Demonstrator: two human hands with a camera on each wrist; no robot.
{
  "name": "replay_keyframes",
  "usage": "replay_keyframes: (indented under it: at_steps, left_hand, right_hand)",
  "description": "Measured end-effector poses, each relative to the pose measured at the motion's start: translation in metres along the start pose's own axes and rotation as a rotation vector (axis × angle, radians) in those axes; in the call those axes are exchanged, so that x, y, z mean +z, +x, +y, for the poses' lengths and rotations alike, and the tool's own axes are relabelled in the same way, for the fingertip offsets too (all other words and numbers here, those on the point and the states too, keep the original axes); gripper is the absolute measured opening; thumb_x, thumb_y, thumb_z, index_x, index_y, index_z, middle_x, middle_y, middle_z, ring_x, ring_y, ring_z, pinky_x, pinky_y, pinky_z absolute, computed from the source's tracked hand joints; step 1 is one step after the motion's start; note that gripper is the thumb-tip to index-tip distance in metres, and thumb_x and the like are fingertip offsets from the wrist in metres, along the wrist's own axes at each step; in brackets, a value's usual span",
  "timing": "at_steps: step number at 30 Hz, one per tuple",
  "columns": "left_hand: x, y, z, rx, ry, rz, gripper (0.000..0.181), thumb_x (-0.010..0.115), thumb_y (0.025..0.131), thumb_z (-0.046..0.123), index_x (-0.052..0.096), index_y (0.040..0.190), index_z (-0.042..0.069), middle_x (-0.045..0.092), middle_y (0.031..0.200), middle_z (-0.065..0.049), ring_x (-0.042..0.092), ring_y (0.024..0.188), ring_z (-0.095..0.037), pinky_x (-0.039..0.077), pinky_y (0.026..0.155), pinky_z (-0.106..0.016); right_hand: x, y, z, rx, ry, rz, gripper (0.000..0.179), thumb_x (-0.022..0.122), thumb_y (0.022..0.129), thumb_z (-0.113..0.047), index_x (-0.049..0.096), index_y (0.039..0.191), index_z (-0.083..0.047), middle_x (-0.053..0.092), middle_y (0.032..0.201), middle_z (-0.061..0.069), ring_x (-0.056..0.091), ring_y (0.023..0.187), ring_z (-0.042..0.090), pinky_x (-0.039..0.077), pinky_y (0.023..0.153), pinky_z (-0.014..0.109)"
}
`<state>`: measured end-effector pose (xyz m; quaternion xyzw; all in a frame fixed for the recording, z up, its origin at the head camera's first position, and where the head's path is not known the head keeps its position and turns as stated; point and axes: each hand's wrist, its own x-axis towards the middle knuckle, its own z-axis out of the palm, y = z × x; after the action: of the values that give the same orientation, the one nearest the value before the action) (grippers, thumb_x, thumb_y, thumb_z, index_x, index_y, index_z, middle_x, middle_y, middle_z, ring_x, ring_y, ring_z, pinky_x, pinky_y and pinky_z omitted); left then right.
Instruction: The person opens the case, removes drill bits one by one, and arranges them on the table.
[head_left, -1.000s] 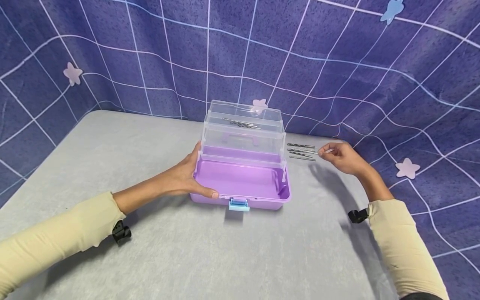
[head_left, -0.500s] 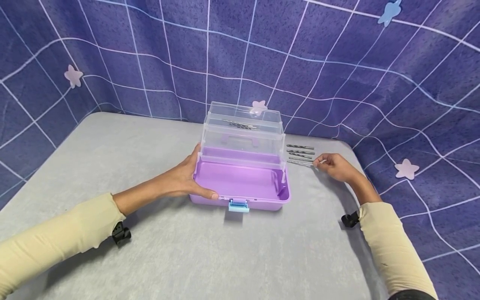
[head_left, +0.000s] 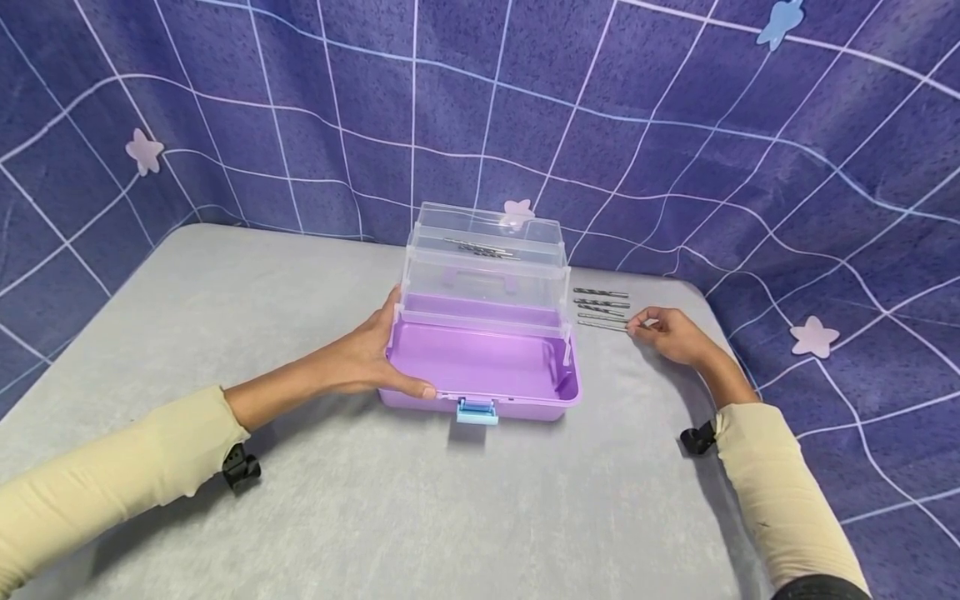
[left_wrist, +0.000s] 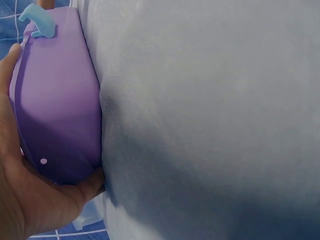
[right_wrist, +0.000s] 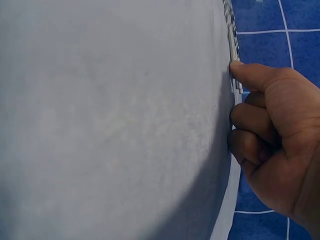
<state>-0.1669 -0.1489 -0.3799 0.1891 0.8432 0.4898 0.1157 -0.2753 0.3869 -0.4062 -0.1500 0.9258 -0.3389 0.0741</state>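
A purple toolbox (head_left: 525, 408) stands open, its clear tray (head_left: 540, 258) raised at the back with several drill bits (head_left: 483, 249) on it. My left hand (head_left: 363, 354) grips the left end of the box, thumb along the front rim and fingers round the side. To the right of the box several more drill bits (head_left: 601, 292) lie roughly parallel on the table. At the near end of that row, my right hand (head_left: 671, 335) pinches a thin drill bit (head_left: 602, 326) by its right tip, low at the tabletop. The right wrist view shows thumb and fingertips at the bits' ends.
A light blue latch (head_left: 477, 412) hangs at the front of the box. The grey table (head_left: 450, 517) ends at the back against a purple-blue curtain (head_left: 300, 125) with a white grid and stars. Black wrist cameras (head_left: 242, 468) sit on both sleeves.
My right hand has come toward the near end of the row with the thin drill bit, lowering it beside the others, then stayed there. The left hand and toolbox have kept their place.
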Motion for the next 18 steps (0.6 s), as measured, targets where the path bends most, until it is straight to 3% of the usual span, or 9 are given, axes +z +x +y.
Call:
replay_keyframes:
  at_steps: [9, 14, 18]
  left_hand:
    - [0.000, 0.000, 0.000, 0.012, -0.020, -0.008, 0.160, 0.104, 0.053, 0.049, -0.014, 0.162, 0.046, 0.026, 0.167, -0.009, 0.047, 0.142, -0.033, 0.028, 0.124, -0.064]
    - [0.000, -0.001, 0.000, -0.026, 0.002, -0.005, 0.164, 0.103, 0.052, 0.054, -0.018, 0.163, 0.043, 0.017, 0.172, -0.009, 0.038, 0.149, -0.031, 0.024, 0.126, -0.063]
    - [0.000, -0.001, 0.000, -0.041, 0.029, -0.008, 0.165, 0.102, 0.053, 0.055, -0.021, 0.163, 0.040, 0.012, 0.174, -0.010, 0.034, 0.152, -0.032, 0.023, 0.126, -0.065]
  right_hand:
    - [-0.004, -0.003, -0.003, 0.023, -0.017, 0.008, 0.021, 0.067, 0.102, -0.017, 0.073, 0.113, 0.000, 0.074, 0.109, 0.021, 0.060, 0.071, 0.002, 0.048, 0.066, 0.020]
    - [-0.006, -0.001, -0.006, 0.017, -0.026, 0.012, 0.022, 0.068, 0.101, -0.021, 0.074, 0.113, -0.004, 0.074, 0.102, 0.016, 0.056, 0.067, 0.003, 0.046, 0.061, 0.023]
    - [-0.009, 0.003, -0.010, 0.005, -0.031, 0.045, 0.022, 0.070, 0.100, -0.024, 0.075, 0.113, -0.006, 0.075, 0.105, 0.011, 0.062, 0.070, 0.007, 0.048, 0.061, 0.024]
